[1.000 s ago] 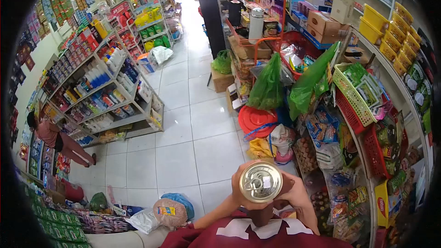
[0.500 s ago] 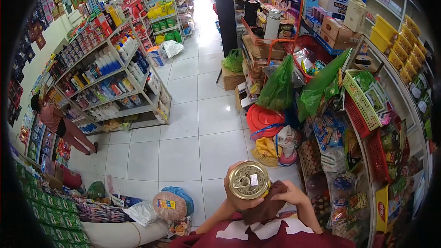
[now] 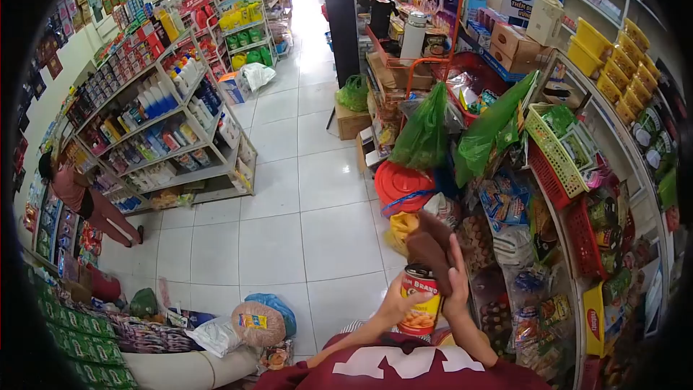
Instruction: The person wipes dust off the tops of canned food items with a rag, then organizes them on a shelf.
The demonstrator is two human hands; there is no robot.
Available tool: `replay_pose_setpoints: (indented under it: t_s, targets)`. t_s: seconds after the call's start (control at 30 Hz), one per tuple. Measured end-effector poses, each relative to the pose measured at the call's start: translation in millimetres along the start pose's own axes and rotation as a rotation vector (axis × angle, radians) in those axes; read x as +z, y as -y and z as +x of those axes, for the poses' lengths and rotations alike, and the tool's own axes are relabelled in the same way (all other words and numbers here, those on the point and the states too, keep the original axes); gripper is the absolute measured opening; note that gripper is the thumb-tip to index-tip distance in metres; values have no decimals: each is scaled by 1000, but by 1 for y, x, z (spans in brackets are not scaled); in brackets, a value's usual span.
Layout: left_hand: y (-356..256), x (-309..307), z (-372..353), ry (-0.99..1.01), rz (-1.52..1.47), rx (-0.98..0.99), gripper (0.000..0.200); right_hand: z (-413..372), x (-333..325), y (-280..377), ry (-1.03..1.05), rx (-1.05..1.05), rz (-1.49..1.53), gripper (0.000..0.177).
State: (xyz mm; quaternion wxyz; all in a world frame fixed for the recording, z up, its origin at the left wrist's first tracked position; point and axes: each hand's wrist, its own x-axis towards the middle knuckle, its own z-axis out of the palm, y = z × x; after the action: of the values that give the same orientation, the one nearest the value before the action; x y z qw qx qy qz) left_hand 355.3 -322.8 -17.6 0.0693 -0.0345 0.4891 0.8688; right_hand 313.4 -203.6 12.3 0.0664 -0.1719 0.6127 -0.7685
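Observation:
A can with a red and yellow label (image 3: pixel 421 303) stands roughly upright in front of the chest. Around its left side are the fingers of my left hand (image 3: pixel 394 304), closed on the can. On the right side my right hand (image 3: pixel 456 290) has its fingers pointing up and presses a brown cloth (image 3: pixel 430 244) that covers part of the can's top and right side. The cloth's upper end stands up beyond the can.
Shelves of bottles (image 3: pixel 166 112) stand at the left, with a person (image 3: pixel 90 198) beside them. A red lidded tub (image 3: pixel 403 186), green bags (image 3: pixel 422 130) and baskets (image 3: pixel 556 148) line the right. Bagged goods (image 3: pixel 258 323) lie at the lower left.
The can has tipped from showing its lid to showing its label. The brown cloth has risen against its right side, and my right hand has moved up with it. The view has shifted slightly.

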Motion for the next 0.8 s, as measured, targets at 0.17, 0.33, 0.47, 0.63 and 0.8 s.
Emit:
replay_pose_setpoints:
  t_s: [0.17,0.33,0.47,0.63,0.8]
  targets:
    - [-13,-16,21,-231,-134,-15,38,-42,-10,-12,163,94,-405,57]
    - [-10,-25,34,-242,-105,68,35,-44,-13,-20,339,-553,-536,65]
    - [63,-35,55,-185,-342,23,33,-26,2,10,64,-523,-645,70]
    - [-2,4,28,-207,-325,-3,37,-6,3,11,-208,-40,-338,37]
    - [-23,10,27,-146,-207,30,45,-20,-12,-1,-169,136,-362,33]
